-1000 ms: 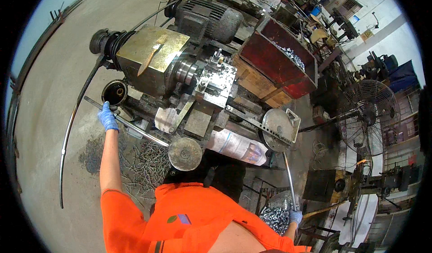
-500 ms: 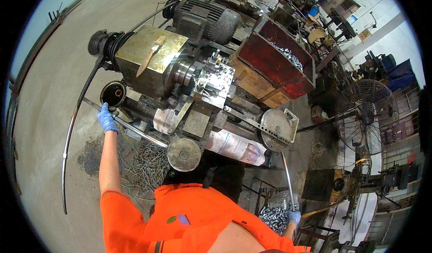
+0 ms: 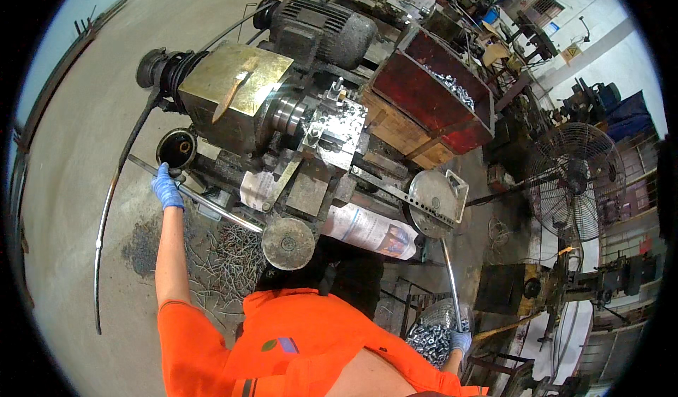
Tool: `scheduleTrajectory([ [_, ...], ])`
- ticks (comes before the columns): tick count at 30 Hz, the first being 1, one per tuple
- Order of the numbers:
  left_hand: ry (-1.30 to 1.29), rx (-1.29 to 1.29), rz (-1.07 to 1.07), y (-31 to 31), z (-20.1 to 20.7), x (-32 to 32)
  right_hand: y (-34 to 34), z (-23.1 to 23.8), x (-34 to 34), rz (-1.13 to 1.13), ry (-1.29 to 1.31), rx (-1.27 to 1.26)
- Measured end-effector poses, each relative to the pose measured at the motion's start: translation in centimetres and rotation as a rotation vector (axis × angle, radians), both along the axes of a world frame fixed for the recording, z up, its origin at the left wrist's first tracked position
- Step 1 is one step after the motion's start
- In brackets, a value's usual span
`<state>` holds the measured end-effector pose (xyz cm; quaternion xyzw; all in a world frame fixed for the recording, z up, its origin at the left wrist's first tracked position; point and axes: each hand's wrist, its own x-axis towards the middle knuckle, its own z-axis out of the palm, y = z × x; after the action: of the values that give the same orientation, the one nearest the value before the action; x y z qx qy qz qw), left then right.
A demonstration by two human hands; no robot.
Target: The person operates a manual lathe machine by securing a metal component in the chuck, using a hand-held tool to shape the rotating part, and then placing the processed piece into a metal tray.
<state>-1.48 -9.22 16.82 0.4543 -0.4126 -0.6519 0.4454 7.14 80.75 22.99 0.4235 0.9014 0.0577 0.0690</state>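
Observation:
My left hand [image 3: 167, 187], in a blue glove, is closed round a long metal lever [image 3: 229, 215] that runs to a round disc [image 3: 288, 243] in front of my body. At the lower right, my gloved right hand [image 3: 460, 340] grips the end of a second metal lever [image 3: 450, 277], which slopes down from a larger round plate [image 3: 431, 198]. Ahead of me stands a lathe-like machine with a brass-coloured cover [image 3: 247, 72], a shiny spindle [image 3: 286, 114] and a wet metal tool slide [image 3: 337, 135]. A brush-like tool with a wooden handle [image 3: 226, 104] lies on the cover.
A red bin [image 3: 424, 86] of small metal parts stands beyond the slide. A basket of metal pieces [image 3: 431, 337] is beside my right hand. Metal shavings [image 3: 233, 263] cover the floor at left. A large fan [image 3: 575, 181] stands at right, and a hose [image 3: 116, 192] hangs far left.

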Motion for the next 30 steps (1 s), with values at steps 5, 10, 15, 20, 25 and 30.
scheduleTrajectory([
  [5,-0.001,0.003,-0.004,0.1,0.1,-0.1,-0.6,0.3,0.1,-0.022,0.005,-0.022],
  [10,0.007,-0.004,0.000,0.3,0.5,0.1,-0.5,0.1,0.3,-0.051,0.036,-0.022],
  [15,0.015,-0.006,0.004,0.2,0.4,0.1,-0.2,-0.6,0.2,-0.097,0.060,-0.018],
  [20,0.024,0.010,0.009,0.2,0.3,-0.3,3.4,-3.9,1.2,-0.068,0.082,0.049],
  [25,0.042,0.007,-0.013,0.0,0.2,0.0,4.4,-4.6,1.4,-0.069,0.075,0.044],
  [30,0.008,0.022,0.001,0.0,0.3,-0.3,3.9,-4.4,1.9,-0.074,0.072,0.040],
])
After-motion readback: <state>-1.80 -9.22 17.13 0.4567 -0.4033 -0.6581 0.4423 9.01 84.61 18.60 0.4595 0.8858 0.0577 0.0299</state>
